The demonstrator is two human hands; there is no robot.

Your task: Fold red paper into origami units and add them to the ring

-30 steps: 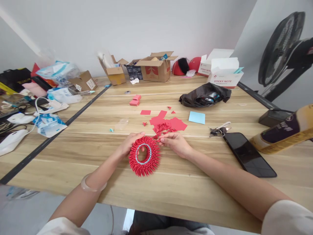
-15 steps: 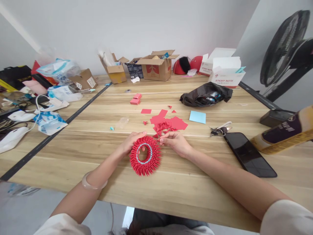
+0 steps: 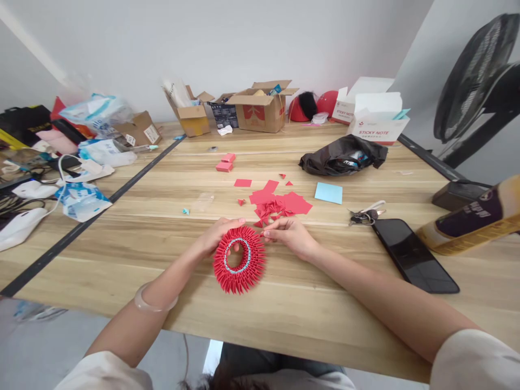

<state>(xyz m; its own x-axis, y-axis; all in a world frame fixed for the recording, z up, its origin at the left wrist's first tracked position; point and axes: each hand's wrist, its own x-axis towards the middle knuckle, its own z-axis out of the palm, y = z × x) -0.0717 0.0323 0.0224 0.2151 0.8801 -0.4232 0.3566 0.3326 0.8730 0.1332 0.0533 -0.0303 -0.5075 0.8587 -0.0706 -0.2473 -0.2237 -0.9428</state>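
Observation:
A round ring of folded red paper pieces (image 3: 252, 271), with a pale blue band round its inner opening, is tilted toward me above the table's front part. My left hand (image 3: 217, 235) grips its upper left side, with fingertips showing through the hole. At the ring's upper right edge, my right hand (image 3: 290, 235) pinches a small red folded paper piece (image 3: 262, 234), mostly covered by the fingers. Just behind lies a heap of red folded pieces and flat red sheets (image 3: 298, 202). A single red folded piece (image 3: 241, 202) rests left of the heap.
Red paper stacks (image 3: 225, 167), a blue note pad (image 3: 329, 193) and a black plastic bag (image 3: 343, 156) lie farther back. To the right are keys (image 3: 364, 216), a phone (image 3: 415, 255) and a bottle (image 3: 467, 219). Cardboard boxes (image 3: 260, 116) line the wall; bags and cables crowd the left.
The paper ring has shifted slightly left and turned a little in my left hand. My right hand stays pinched at its upper right edge.

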